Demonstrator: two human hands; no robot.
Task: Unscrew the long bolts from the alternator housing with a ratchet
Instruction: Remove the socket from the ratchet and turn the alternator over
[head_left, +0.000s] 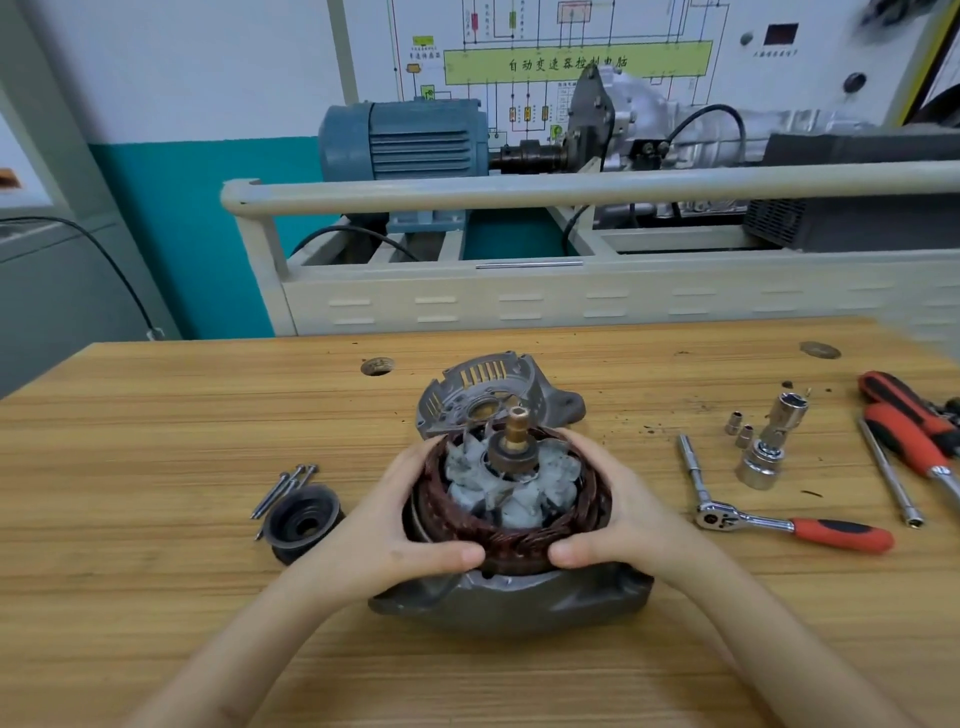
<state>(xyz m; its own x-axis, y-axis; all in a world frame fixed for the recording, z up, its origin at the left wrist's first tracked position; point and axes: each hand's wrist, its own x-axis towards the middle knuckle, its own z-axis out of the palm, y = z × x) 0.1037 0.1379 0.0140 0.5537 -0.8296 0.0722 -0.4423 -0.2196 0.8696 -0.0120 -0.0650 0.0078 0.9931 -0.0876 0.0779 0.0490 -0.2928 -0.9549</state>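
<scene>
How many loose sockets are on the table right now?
4: two small sockets side by side, a tall socket to their right, leaning on a big socket just in front of it. Others may be hidden among the tools at the right edge.

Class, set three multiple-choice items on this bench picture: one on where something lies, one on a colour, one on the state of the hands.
1. Where does the ratchet lie?
A. right of the alternator
B. left of it
C. in a hand

2. What colour is the ratchet's grip?
A. blue
B. red
C. green

3. What are the hands doing?
A. both grip the copper stator
B. one turns the ratchet
C. both lie flat on the table

Key: 1 A, it rests on the table at the right, untouched. 2 B, the handle is red with black. 3 A, the left hand and right hand curl round the windings.
</scene>
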